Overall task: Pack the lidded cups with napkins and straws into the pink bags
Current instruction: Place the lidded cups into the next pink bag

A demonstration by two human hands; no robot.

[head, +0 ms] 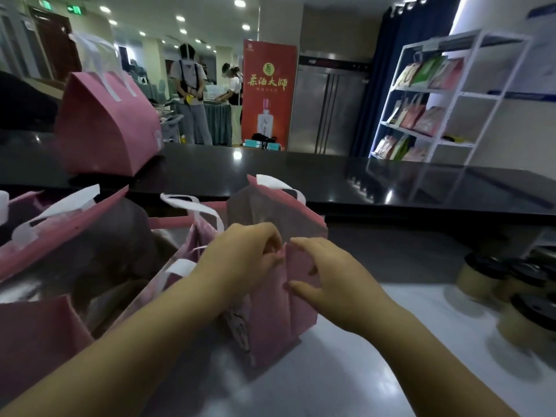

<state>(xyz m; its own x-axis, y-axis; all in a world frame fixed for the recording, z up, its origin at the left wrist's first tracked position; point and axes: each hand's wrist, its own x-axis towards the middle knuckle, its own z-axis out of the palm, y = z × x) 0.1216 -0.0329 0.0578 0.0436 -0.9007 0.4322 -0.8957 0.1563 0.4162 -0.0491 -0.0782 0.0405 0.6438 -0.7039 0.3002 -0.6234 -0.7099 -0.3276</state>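
Far left: two open pink bags (45, 266) standing on the surface (391, 356), contents too blurred to be read. A further bag (105, 124) is set on the black counter (301, 173) behind, well apart from the work.

Centre: the working bag (279, 311) is held upright, mouth up, long axis vertical. The left hand (243, 254) is curled over its top rim, which is pinched at the near-left edge. The right hand (337, 281) is laid against the bag's right wall, thumb and forefinger spread straight; no closed grip is seen there. Nothing can be made out inside this bag.

Right: lidded cups (481, 275) are grouped upright at the frame edge, black lids on top, well apart from the bag. Napkins and straws cannot be made out.

Key relation: the cups lie to the right of both hands, so the right hand is nearer. Judged next: the mouth is kept spread by the left hand, and a cup is fetched by the right and lowered straight down.
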